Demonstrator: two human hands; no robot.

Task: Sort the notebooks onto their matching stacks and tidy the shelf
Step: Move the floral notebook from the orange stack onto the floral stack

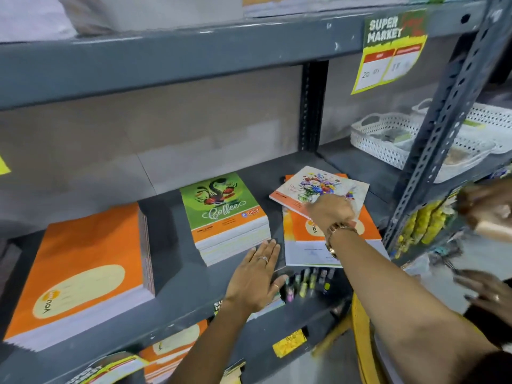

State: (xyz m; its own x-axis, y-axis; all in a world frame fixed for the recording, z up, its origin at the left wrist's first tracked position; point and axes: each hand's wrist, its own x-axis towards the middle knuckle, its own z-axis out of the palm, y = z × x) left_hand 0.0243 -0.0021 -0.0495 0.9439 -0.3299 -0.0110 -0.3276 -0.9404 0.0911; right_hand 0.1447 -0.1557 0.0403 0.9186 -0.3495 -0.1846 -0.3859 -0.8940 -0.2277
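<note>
A tall stack of orange notebooks (pixel 83 273) sits at the left of the grey shelf (pixel 171 261). In the middle stands a stack topped by a green "Coffee" notebook (pixel 221 206). At the right lies a low orange stack (pixel 302 239) with a floral notebook (pixel 318 184) askew on top. My right hand (pixel 331 210) grips the floral notebook's near edge, hiding that edge. My left hand (pixel 256 275) lies flat with fingers apart at the shelf front, its fingertips against the green stack's lower right corner.
A row of small pens (pixel 307 284) lines the shelf front under my right arm. A perforated steel upright (pixel 443 128) stands right of the stacks, with white baskets (pixel 388 134) behind it. Another person's hands (pixel 487 206) are at the far right. More orange notebooks (pixel 177 347) lie below.
</note>
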